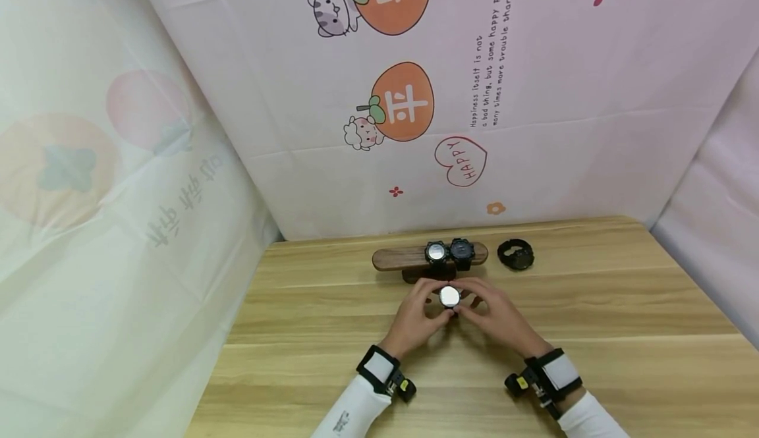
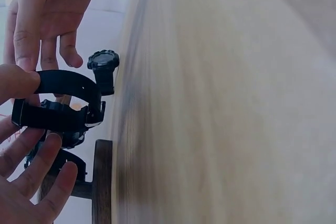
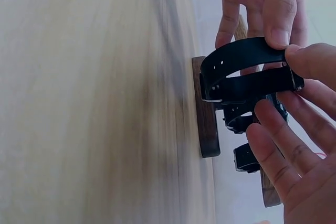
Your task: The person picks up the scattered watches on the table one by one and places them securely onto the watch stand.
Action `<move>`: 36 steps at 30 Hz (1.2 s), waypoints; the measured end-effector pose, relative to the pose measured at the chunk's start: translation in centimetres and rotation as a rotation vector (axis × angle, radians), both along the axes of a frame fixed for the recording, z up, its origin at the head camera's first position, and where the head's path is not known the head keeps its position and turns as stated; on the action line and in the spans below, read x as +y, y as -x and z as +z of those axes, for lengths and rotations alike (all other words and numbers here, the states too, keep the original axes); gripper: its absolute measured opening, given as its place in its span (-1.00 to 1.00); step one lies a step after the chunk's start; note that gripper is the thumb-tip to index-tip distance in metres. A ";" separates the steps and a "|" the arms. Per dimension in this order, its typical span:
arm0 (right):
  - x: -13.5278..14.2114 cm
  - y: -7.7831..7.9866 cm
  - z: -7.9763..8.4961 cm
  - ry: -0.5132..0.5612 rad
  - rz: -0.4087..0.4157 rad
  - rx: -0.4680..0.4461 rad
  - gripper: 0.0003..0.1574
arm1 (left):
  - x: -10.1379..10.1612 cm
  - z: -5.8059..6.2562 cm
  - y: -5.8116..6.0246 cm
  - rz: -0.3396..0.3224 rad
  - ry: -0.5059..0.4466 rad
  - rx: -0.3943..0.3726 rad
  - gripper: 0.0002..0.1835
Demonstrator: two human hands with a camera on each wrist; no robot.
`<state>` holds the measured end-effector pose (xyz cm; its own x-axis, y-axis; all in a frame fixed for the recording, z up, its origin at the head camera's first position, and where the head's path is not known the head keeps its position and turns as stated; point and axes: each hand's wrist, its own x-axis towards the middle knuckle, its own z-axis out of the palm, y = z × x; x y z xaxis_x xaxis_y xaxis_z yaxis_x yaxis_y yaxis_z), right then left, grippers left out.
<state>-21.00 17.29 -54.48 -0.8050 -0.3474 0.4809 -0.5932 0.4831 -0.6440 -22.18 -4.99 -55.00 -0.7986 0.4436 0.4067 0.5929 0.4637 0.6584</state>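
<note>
A wristwatch (image 1: 449, 296) with a round, bright face is held between both hands, just in front of the wooden watch stand. My left hand (image 1: 415, 319) grips its left side between thumb and fingers. On the opposite side my right hand (image 1: 497, 316) pinches it the same way. In the left wrist view the black strap (image 2: 55, 119) hangs as a buckled loop beneath the hands. The right wrist view shows holes along that strap (image 3: 239, 53), with the thumbs meeting at the case edge.
Behind the hands stands the wooden watch stand (image 1: 394, 259). A light-faced watch (image 1: 436, 252) and a dark-faced watch (image 1: 462, 249) sit on its right part. Another black watch (image 1: 516, 254) lies on the wooden table (image 1: 622, 319) to the right. A printed cloth (image 1: 551, 128) hangs behind.
</note>
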 end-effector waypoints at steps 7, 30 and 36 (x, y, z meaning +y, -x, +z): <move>0.2 0.0 0.2 -0.025 0.004 -0.019 -0.34 | -0.1 -0.1 0.1 -0.022 -0.014 0.029 -0.42; 4.5 3.2 1.8 -0.128 -0.202 0.249 -0.52 | -1.2 -0.1 -0.1 0.006 -0.008 0.005 -0.42; 5.1 4.6 2.1 -0.161 -0.252 0.260 -0.46 | -1.4 0.0 -0.1 0.013 0.000 -0.006 -0.42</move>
